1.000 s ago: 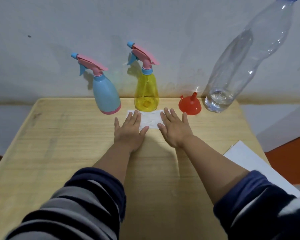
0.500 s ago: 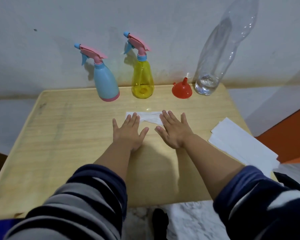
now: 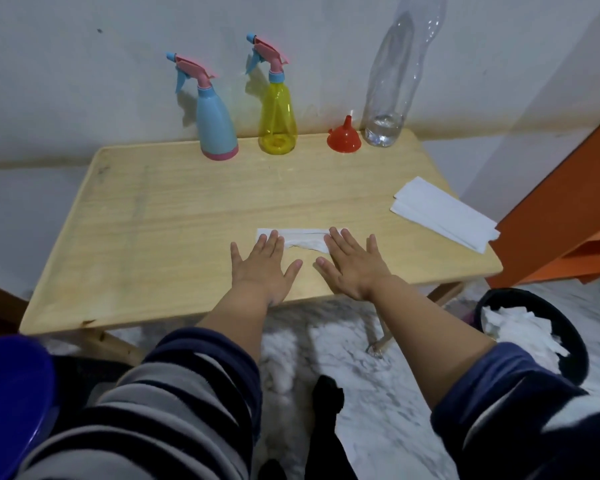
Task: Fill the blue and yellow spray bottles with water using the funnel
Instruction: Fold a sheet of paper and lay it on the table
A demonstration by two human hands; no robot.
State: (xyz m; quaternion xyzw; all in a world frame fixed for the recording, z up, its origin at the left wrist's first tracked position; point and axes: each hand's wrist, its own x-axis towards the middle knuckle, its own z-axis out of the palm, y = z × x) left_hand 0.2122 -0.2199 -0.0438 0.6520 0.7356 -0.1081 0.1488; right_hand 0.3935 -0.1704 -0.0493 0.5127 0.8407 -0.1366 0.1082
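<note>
A blue spray bottle and a yellow spray bottle, both with pink trigger heads, stand at the back of the wooden table against the wall. To their right a red funnel rests mouth down. Beside it stands a tall clear plastic bottle with a little water at the bottom. My left hand and my right hand lie flat, palms down, fingers spread, near the table's front edge. Their fingertips rest on a white paper tissue. Neither hand holds anything.
A stack of white folded tissues lies at the table's right edge. On the floor to the right sits a black bin with crumpled white paper. An orange panel rises at the far right. A blue plastic object shows at bottom left.
The view has pulled back and tilted down, so the table's front edge, the floor and the bin now show. Both hands have slid toward the front edge with the tissue under the fingertips.
</note>
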